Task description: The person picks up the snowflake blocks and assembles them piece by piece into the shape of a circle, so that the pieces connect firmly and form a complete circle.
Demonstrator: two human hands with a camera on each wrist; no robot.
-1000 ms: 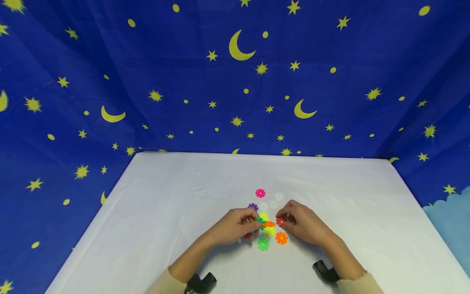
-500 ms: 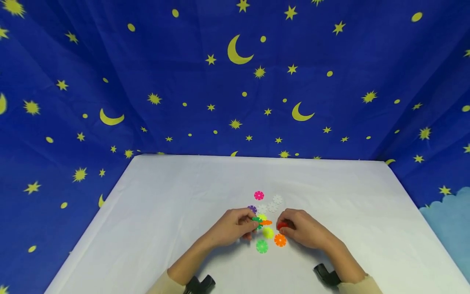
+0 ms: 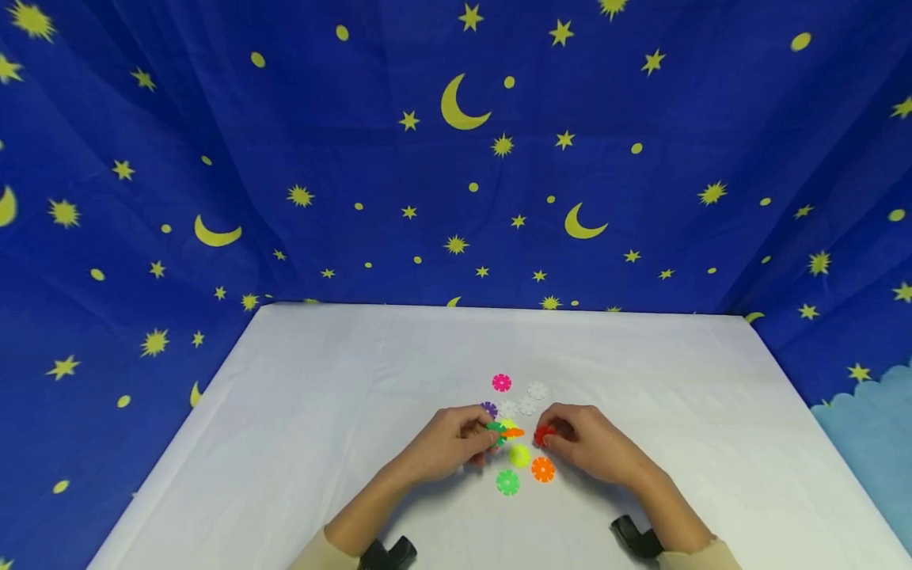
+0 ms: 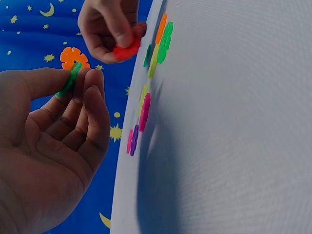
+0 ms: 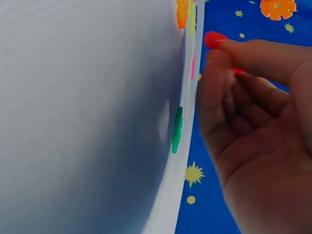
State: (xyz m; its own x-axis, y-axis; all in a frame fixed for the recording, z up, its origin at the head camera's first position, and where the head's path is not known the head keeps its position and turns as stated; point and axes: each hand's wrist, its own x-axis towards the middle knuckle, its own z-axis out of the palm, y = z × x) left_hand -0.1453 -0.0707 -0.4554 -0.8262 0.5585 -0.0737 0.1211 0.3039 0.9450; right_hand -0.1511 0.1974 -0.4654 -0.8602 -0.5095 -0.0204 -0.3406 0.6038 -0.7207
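Observation:
My left hand (image 3: 450,445) pinches a green notched plastic disc (image 4: 71,80) between thumb and fingers. An orange disc (image 4: 74,57) is joined to it, standing crosswise at its edge. To the right, my right hand (image 3: 597,445) pinches a red notched disc (image 3: 544,435) by its rim; the fingers cover part of it. A gap separates the red disc from the orange one. Both hands are held above a loose group of similar discs. Beneath them lie a yellow disc (image 3: 520,456), a light green disc (image 3: 508,482) and another orange disc (image 3: 543,469).
Behind the hands lie a pink disc (image 3: 502,383), a purple disc (image 3: 488,409) and several white discs, one a white disc (image 3: 537,390) at the right. A dark green disc (image 5: 178,130) shows in the right wrist view. A blue star-patterned curtain (image 3: 399,158) surrounds the white table (image 3: 321,356).
My right hand has turned the red disc from lying face up to a more tilted pose in its fingers. The left hand keeps its hold, and the head view has shifted slightly.

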